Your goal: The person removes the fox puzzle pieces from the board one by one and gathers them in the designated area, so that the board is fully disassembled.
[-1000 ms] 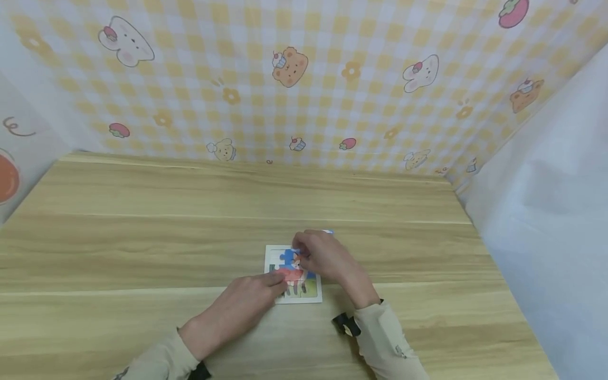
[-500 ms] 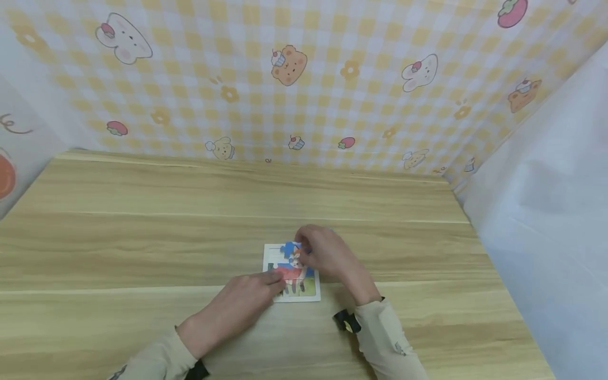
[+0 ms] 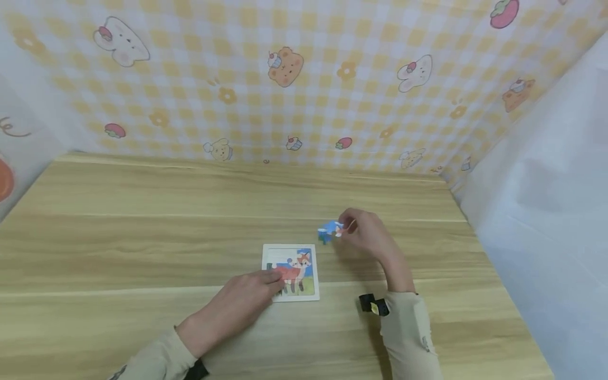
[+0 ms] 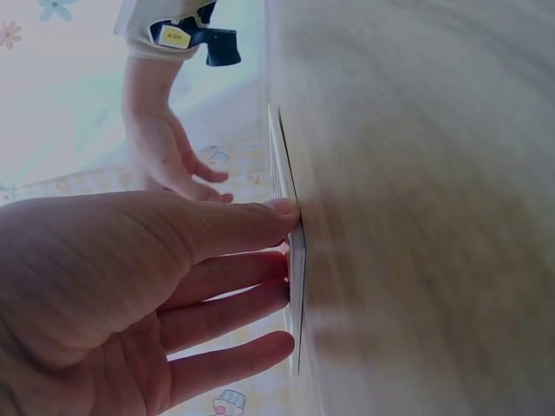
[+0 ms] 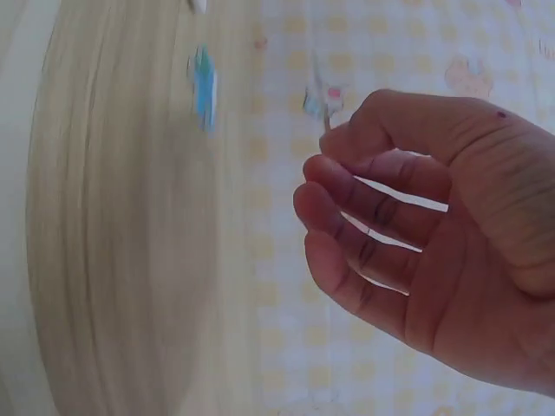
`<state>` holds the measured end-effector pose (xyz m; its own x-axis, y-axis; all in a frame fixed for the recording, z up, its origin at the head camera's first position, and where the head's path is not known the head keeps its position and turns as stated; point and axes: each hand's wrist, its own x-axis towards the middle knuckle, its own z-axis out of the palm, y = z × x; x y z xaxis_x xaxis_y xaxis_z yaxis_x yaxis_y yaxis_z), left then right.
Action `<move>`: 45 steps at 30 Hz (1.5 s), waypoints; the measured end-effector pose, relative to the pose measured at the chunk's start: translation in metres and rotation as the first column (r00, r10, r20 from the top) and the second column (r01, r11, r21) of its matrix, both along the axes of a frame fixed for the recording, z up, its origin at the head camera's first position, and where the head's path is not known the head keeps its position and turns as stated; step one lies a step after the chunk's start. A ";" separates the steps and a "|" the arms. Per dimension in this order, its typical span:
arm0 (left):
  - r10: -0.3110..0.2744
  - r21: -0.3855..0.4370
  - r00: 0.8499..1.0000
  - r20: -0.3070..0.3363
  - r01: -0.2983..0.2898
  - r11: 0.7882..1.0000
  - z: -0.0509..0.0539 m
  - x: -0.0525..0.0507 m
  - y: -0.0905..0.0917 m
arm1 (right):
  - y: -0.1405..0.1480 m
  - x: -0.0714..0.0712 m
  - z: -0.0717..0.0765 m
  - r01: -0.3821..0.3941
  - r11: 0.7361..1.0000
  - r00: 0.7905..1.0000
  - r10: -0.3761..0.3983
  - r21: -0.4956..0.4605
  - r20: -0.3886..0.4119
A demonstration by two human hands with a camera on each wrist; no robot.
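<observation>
A small jigsaw puzzle (image 3: pixel 309 287) in a white frame lies flat on the table, showing a red fox on green and blue. My left hand (image 3: pixel 244 301) rests on its left side, fingers straight on the picture and thumb (image 4: pixel 282 208) at the frame's near edge. The upper left of the puzzle shows bare white board. Off to the upper right, my right hand (image 3: pixel 375 240) pinches a puzzle piece (image 5: pixel 326 100) between thumb and index finger, raised above the table. Close beside it are loose blue puzzle pieces (image 3: pixel 328 230); how many is hard to tell.
The wooden table (image 3: pixel 142 237) spreads out around the puzzle. A yellow checked cloth (image 3: pixel 190 68) with cartoon animals hangs behind its far edge, and a white sheet (image 3: pixel 546 211) hangs on the right.
My right hand has lifted a blue piece off the puzzle's top and moved right with it, towards the loose pieces. My left hand has stayed on the puzzle.
</observation>
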<state>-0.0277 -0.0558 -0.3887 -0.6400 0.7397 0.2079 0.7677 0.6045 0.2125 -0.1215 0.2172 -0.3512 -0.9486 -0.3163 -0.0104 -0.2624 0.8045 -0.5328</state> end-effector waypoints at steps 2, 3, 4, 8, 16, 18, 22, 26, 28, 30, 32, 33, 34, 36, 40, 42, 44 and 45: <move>0.001 -0.004 1.000 0.010 -0.001 1.000 0.000 0.000 -0.001 | 0.006 -0.002 -0.003 0.007 1.000 1.000 -0.007 0.015 0.004; 0.002 -0.008 1.000 0.013 -0.002 1.000 0.000 0.000 -0.001 | 0.008 -0.003 -0.004 0.009 1.000 1.000 -0.009 0.023 0.005; 0.001 -0.010 1.000 0.009 -0.001 1.000 0.001 0.000 -0.002 | 0.010 -0.004 -0.006 0.010 0.999 1.000 -0.011 0.030 0.007; -0.001 -0.010 1.000 0.014 0.001 1.000 0.001 0.000 -0.002 | 0.014 -0.006 -0.011 0.013 0.998 0.999 -0.015 0.062 0.028; -0.001 0.000 0.998 0.056 0.001 1.000 0.002 0.001 -0.003 | 0.018 -0.007 -0.019 0.026 0.996 0.997 -0.032 0.084 0.070; 0.000 0.002 0.998 0.067 0.000 1.000 0.001 0.001 -0.003 | 0.019 -0.008 -0.021 0.031 0.996 0.997 -0.037 0.084 0.071; -0.002 0.008 0.997 0.074 0.001 1.000 0.000 -0.001 -0.003 | 0.021 -0.009 -0.024 0.025 0.998 0.996 -0.029 0.058 0.081; -0.005 0.010 0.997 0.080 0.005 1.000 0.000 -0.002 -0.004 | 0.022 -0.010 -0.026 0.008 0.999 0.996 -0.012 0.039 0.089; -0.007 0.010 0.997 0.081 0.006 1.000 0.000 -0.002 -0.004 | 0.022 -0.010 -0.027 0.006 0.999 0.996 -0.010 0.044 0.089; -0.008 0.012 0.997 0.083 0.007 1.000 0.000 -0.001 -0.004 | 0.022 -0.010 -0.027 0.017 0.999 0.995 -0.021 0.047 0.095; -0.009 0.014 0.997 0.083 0.008 1.000 0.000 -0.001 -0.004 | 0.022 -0.010 -0.028 0.019 0.999 0.995 -0.023 0.049 0.094; -0.009 0.016 0.997 0.082 0.008 1.000 0.000 -0.001 -0.004 | 0.022 -0.010 -0.028 0.018 0.999 0.995 -0.022 0.049 0.094; -0.008 0.018 0.997 0.082 0.007 1.000 0.000 -0.001 -0.004 | 0.022 -0.010 -0.028 0.018 0.999 0.995 -0.023 0.049 0.092; -0.009 0.022 0.997 0.079 0.007 1.000 0.000 -0.001 -0.004 | 0.022 -0.011 -0.028 0.016 0.999 0.996 -0.020 0.050 0.086; -0.010 0.024 0.997 0.073 0.008 1.000 -0.001 -0.002 -0.004 | 0.022 -0.011 -0.028 0.017 0.998 0.997 -0.022 0.052 0.080; -0.011 0.024 0.997 0.071 0.009 1.000 -0.001 -0.002 -0.005 | 0.022 -0.011 -0.029 0.020 0.998 0.996 -0.024 0.054 0.081; -0.013 0.026 0.997 0.070 0.012 1.000 -0.001 -0.002 -0.005 | 0.023 -0.011 -0.029 0.021 0.998 0.997 -0.025 0.057 0.080; -0.015 0.027 0.997 0.069 0.013 1.000 -0.001 -0.002 -0.005 | 0.023 -0.011 -0.029 0.021 0.998 0.997 -0.025 0.057 0.080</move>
